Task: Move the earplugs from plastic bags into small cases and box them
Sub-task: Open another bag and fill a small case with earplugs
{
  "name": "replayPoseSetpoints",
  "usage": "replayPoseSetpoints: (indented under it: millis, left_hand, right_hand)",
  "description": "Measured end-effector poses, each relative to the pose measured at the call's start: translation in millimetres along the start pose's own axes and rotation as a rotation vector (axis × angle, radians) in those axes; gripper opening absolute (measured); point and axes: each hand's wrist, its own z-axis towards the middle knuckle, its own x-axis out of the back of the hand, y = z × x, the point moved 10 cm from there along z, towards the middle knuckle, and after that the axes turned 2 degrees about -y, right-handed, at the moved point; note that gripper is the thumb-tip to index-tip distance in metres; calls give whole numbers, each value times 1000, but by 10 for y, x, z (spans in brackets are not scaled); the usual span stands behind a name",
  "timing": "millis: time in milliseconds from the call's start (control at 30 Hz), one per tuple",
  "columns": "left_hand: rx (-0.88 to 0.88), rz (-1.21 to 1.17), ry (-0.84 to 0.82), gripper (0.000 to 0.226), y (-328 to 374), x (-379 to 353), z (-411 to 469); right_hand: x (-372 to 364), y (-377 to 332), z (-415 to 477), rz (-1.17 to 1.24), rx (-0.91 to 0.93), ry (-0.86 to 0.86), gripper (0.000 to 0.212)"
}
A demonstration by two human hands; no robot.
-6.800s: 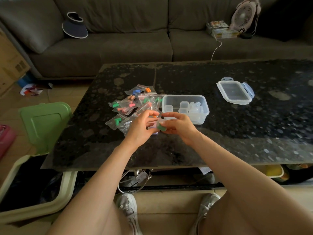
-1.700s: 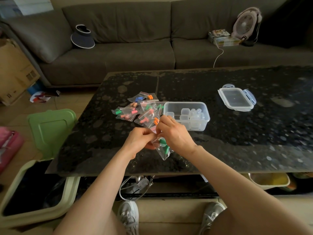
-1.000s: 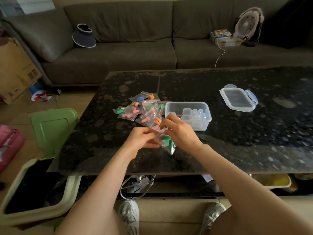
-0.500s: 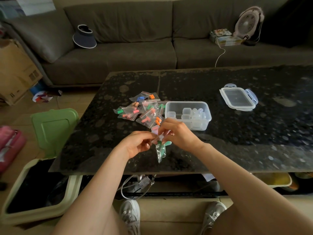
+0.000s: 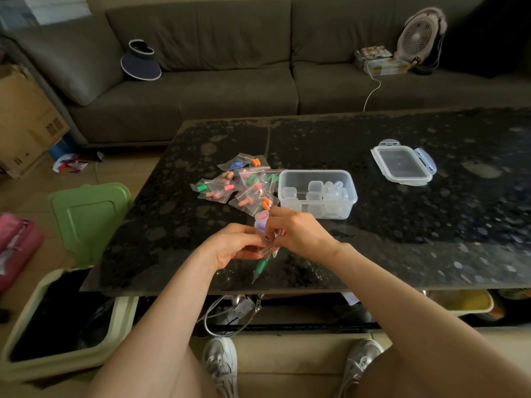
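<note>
Domestic living room. Grey sofa (image 5: 230, 90) beyond the fingers (image 5: 250, 232), carrying a sun visor (image 5: 140, 63) and desk fan (image 5: 418, 34); dark stone coffee table (image 5: 402, 239) beneath them; waste bin (image 5: 57, 366) and cardboard box (image 5: 26, 119) to their left.

**Bag mouth lost between the fingers**

Nearer the person than the clear storage box (image 5: 316, 193), the fingers (image 5: 247, 232) of the left hand (image 5: 230, 247) and the right hand (image 5: 298, 234) pinch and cover the top of a small plastic bag (image 5: 258, 272), so whether its mouth is sealed cannot be told. The green earplugs (image 5: 262, 264) inside it are too blurred to count. Between the box and the hands, a small case (image 5: 261, 221) is half covered by the right fingers, its pink and purple contents indistinct. Inside the box the translucent cases (image 5: 327, 191) overlap beyond counting. Right of the box the counter (image 5: 431, 239) runs off the frame edge. Far left of the box a cardboard box (image 5: 26, 119) is cut off too.
</note>
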Motion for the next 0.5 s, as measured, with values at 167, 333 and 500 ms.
replayPoseSetpoints:
  millis: [167,333,500]
  left_hand:
    - [-20,125,82,17,20,24,29]
    - [-38,290,180,22,35,37,56]
    - [-46,537,338,14,96,152,51]
  right_hand:
    - [-96,19,8,-41,46,-8,14]
    - [-256,107,24,-117,29,-38,23]
    - [-335,123,37,-157,25,-72,20]
